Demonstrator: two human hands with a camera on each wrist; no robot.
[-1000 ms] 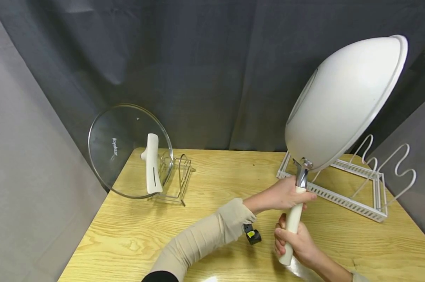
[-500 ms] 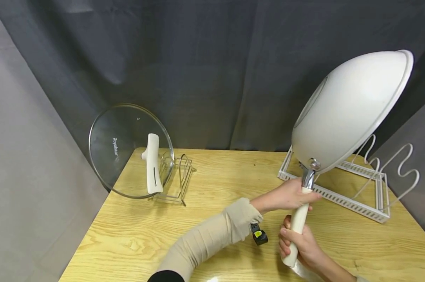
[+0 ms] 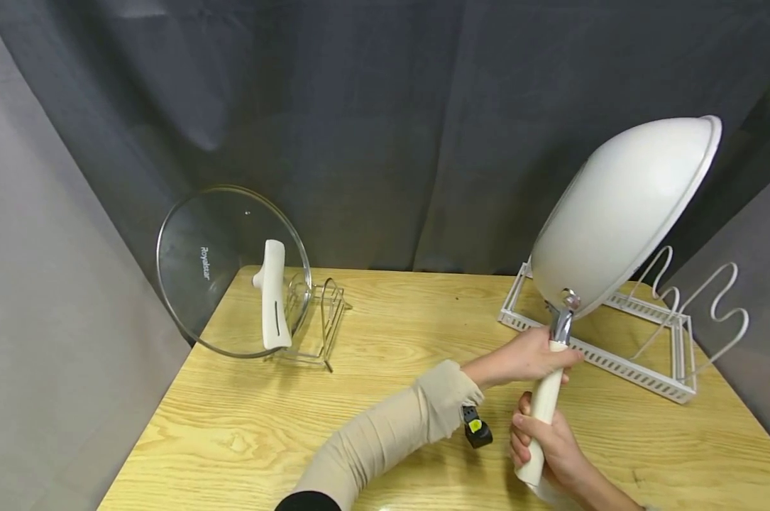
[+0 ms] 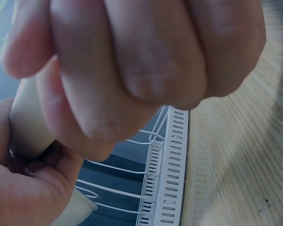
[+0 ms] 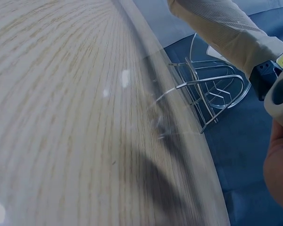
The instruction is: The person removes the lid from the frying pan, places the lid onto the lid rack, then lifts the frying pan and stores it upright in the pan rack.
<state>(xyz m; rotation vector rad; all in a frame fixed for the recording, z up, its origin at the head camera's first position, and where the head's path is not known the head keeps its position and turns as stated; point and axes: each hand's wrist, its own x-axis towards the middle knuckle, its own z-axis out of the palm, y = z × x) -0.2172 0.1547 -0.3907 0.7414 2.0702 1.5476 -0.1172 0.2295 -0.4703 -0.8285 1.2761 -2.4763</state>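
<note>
A deep white wok (image 3: 621,206) hangs tilted over the white rack at the right, its outside facing me and its handle pointing down toward me. My left hand (image 3: 530,356) grips the cream handle (image 3: 546,397) just below its metal joint. Lower down, near the handle's end, my right hand (image 3: 544,436) is wrapped round it. In the left wrist view, curled fingers (image 4: 132,61) fill the top, close to the camera. The handle's hollow end (image 5: 282,92) shows in the right wrist view. Whether the wok touches the rack cannot be told.
The white wire rack (image 3: 634,372) stands at the table's right, with wavy dividers. At the left, a glass lid (image 3: 231,298) with a white handle leans in a small metal wire stand (image 3: 330,323). A dark curtain (image 3: 372,142) hangs behind the wooden table (image 3: 231,440).
The wok has come down toward the rack and tilted a little. Both hands have shifted slightly to the right with the handle, keeping their grip. The lid and stand stay in place.
</note>
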